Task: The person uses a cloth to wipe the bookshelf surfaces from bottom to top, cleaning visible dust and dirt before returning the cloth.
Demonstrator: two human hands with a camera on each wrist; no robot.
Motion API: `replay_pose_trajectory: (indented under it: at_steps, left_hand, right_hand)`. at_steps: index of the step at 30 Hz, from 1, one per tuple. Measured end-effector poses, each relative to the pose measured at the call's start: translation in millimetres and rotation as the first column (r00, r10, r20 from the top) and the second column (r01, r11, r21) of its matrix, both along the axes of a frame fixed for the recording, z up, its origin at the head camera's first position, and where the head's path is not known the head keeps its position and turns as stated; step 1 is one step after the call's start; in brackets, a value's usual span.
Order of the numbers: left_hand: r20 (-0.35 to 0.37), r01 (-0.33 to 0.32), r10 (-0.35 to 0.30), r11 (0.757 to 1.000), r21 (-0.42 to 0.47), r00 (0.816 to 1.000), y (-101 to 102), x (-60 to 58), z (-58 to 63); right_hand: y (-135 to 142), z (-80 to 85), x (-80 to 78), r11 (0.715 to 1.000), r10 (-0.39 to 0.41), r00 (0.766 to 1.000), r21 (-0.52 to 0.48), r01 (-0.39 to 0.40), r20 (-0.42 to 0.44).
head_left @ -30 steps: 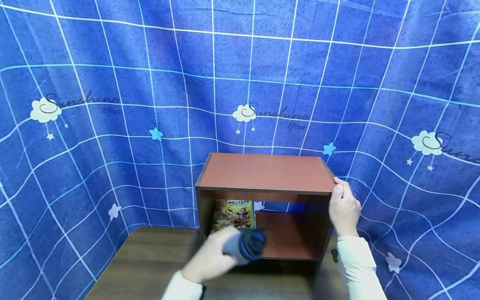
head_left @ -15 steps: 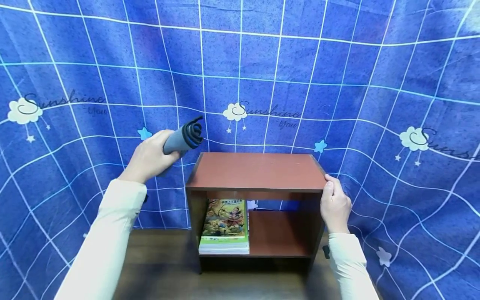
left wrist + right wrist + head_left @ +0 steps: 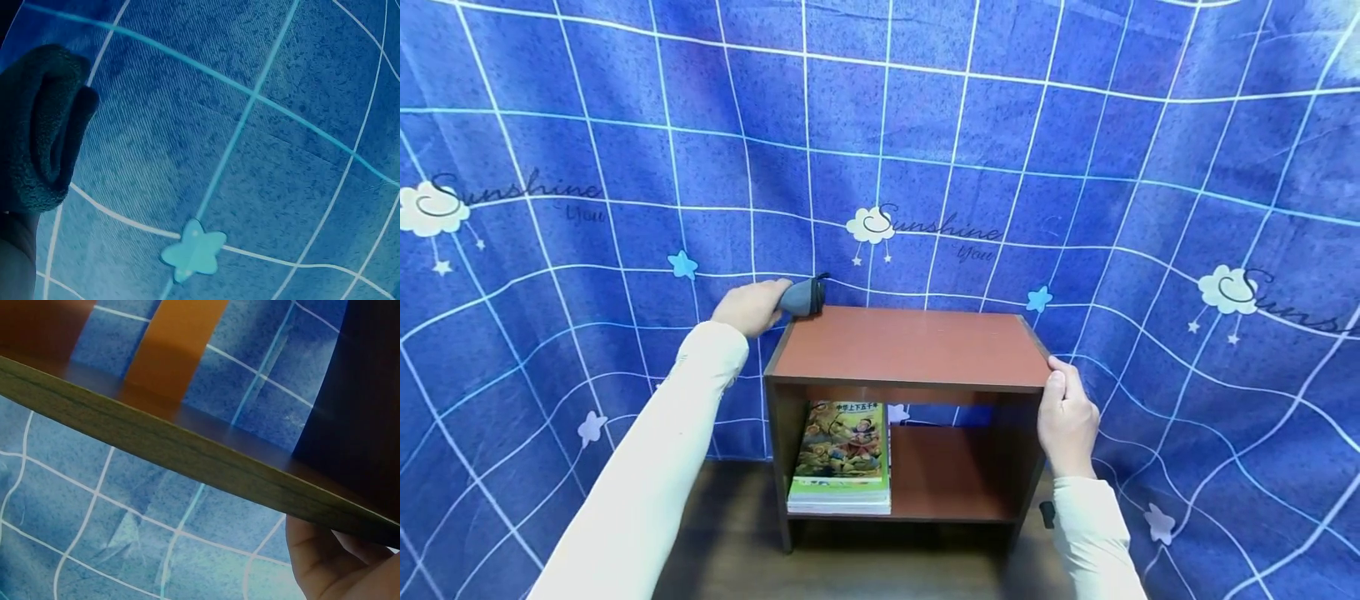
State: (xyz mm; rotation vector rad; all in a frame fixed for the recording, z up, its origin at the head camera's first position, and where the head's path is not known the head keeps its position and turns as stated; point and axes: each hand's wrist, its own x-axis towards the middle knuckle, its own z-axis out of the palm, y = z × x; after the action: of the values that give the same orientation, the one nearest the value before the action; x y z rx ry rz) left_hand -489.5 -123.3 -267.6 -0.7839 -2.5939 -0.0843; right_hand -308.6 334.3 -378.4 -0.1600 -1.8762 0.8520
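My left hand (image 3: 751,308) grips a folded grey-blue cloth (image 3: 802,297) at the back left corner of a small shelf unit (image 3: 910,346) with a reddish-brown top. The cloth is at the top's edge; whether it touches the surface I cannot tell. In the left wrist view the cloth's dark, fuzzy folds (image 3: 44,131) show at the left. My right hand (image 3: 1069,417) holds the right edge of the shelf top, thumb on the near side. From the right wrist, that hand (image 3: 337,569) appears against the board's edge (image 3: 187,450), its fingers partly hidden.
Stacked books (image 3: 842,450) lie in the left part of the lower shelf, a colourful cover on top. The unit stands on a brown wooden surface (image 3: 730,533). A blue grid-patterned curtain (image 3: 925,108) hangs close behind and along both sides.
My left hand has swung with the cloth from in front of the shelf up to the left, then lowered to the top's back left corner. The right hand keeps its hold.
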Motion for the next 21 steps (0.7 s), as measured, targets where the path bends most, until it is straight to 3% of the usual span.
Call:
replay_pose_trajectory:
  at_steps: [4,9,21]
  left_hand:
    - [0.043,0.024,-0.025,0.999,0.027,0.999,-3,-2.1,-17.2]
    - [0.099,-0.006,-0.004,0.995,0.101,0.995,-11,1.5,-35.4]
    - [0.041,0.005,-0.013,0.983,0.184,0.999,-10,30.8,-45.6]
  right_hand:
    - [-1,-1.4,0.7,1.0,0.008,1.0,0.009,-0.008,-0.002]
    - [-1,1.3,1.6,1.0,0.021,1.0,0.015,-0.021,-0.002]
    - [-5,5.6,8.5,1.0,0.016,1.0,-0.014,-0.016,0.024]
